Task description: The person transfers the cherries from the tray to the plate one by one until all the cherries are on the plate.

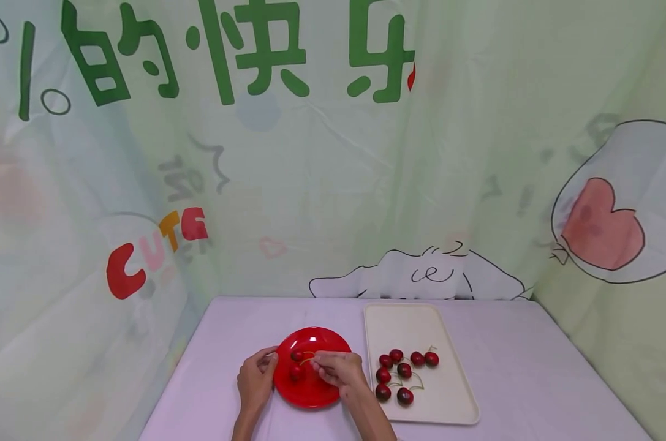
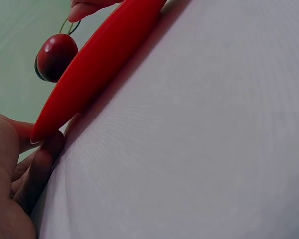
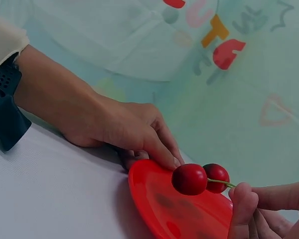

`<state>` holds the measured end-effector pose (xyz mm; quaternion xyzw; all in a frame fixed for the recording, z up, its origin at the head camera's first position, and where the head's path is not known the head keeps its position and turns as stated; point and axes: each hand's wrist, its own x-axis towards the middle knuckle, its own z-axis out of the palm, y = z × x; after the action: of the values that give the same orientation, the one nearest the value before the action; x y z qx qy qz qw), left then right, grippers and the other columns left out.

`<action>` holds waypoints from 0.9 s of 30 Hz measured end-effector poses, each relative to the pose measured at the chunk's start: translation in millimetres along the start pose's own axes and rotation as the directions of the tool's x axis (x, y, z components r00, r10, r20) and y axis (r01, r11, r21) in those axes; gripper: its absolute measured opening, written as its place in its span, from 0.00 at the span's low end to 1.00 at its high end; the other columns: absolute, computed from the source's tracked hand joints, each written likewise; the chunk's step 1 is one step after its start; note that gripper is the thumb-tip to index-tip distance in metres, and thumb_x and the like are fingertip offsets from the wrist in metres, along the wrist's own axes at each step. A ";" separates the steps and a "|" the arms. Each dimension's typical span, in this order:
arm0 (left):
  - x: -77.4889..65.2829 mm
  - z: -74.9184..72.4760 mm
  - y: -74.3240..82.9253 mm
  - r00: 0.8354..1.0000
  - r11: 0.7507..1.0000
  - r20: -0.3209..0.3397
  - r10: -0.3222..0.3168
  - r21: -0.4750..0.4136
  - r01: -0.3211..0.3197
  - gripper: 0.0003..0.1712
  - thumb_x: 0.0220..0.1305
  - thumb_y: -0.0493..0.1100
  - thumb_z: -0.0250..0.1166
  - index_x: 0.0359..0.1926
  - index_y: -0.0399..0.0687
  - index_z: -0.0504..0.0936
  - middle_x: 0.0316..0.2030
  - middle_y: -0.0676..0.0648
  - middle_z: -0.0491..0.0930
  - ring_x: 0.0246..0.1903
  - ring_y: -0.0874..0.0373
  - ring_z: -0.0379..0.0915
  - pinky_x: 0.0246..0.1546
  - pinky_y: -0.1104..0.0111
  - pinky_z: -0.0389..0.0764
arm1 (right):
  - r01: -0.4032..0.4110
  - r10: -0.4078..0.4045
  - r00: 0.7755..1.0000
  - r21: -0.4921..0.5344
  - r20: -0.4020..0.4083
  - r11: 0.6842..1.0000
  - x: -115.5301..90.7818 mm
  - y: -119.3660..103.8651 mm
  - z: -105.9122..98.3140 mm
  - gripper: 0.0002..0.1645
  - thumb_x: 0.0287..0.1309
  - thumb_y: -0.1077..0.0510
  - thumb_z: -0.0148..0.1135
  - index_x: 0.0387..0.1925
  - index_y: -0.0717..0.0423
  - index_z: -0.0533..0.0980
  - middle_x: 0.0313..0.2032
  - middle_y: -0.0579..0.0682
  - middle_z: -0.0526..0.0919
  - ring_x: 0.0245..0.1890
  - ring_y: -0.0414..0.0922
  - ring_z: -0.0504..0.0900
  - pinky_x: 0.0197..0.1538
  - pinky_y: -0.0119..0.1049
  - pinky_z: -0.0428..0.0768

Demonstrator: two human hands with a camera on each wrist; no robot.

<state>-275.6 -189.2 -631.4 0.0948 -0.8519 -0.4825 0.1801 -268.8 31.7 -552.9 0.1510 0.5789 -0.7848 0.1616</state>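
Note:
My left hand [image 1: 257, 378] grips the left rim of a round red plate [image 1: 321, 397]. In the left wrist view the thumb lies over the rim and the fingers [image 2: 32, 184] are curled below it. Over the plate, my right hand [image 1: 340, 369] pinches the green stems [image 3: 229, 184] of a pair of cherries between thumb and fingertips. One dark red cherry [image 3: 189, 179] hangs in front of the other cherry [image 3: 216, 174] in the right wrist view. Their dark reflections show on the plate. I cannot tell whether either cherry touches it.
Right of the plate lies a cream rectangular tray [image 1: 448, 392]. Several stemmed cherries [image 1: 404, 370] are grouped on its left and middle part. A pale cloth covers the table [image 1: 509, 367], and a printed curtain [image 1: 333, 184] hangs behind and at both sides.

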 end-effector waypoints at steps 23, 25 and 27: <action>-1.8 -2.3 7.4 1.000 1.000 -0.002 0.003 -0.010 -0.003 0.12 0.77 0.41 0.69 0.56 0.48 0.92 0.41 0.45 0.94 0.27 0.64 0.80 0.31 0.73 0.77 | 0.162 -0.189 0.975 -0.209 -0.116 0.964 13.6 14.7 17.6 0.13 0.64 0.64 0.77 0.46 0.70 0.89 0.31 0.57 0.93 0.27 0.42 0.93 0.34 0.30 0.88; -2.1 -2.3 7.6 1.000 1.000 -0.003 0.005 -0.005 -0.005 0.12 0.77 0.42 0.69 0.56 0.48 0.92 0.40 0.46 0.94 0.27 0.64 0.79 0.31 0.73 0.76 | 0.194 -0.227 0.967 -0.234 -0.120 0.953 16.1 17.1 18.1 0.10 0.62 0.66 0.78 0.43 0.71 0.89 0.29 0.57 0.93 0.25 0.42 0.92 0.32 0.30 0.88; -2.0 -2.3 7.4 1.000 1.000 -0.004 0.004 -0.004 -0.004 0.12 0.77 0.42 0.69 0.56 0.48 0.92 0.40 0.46 0.94 0.26 0.65 0.78 0.30 0.73 0.75 | 0.210 -0.249 0.960 -0.261 -0.128 0.942 19.7 19.8 18.5 0.09 0.61 0.67 0.78 0.41 0.70 0.90 0.28 0.56 0.92 0.23 0.41 0.91 0.31 0.30 0.88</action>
<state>-272.7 -186.5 -624.5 0.0938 -0.8508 -0.4836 0.1831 -279.1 6.9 -573.0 0.1234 0.6959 -0.7064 0.0395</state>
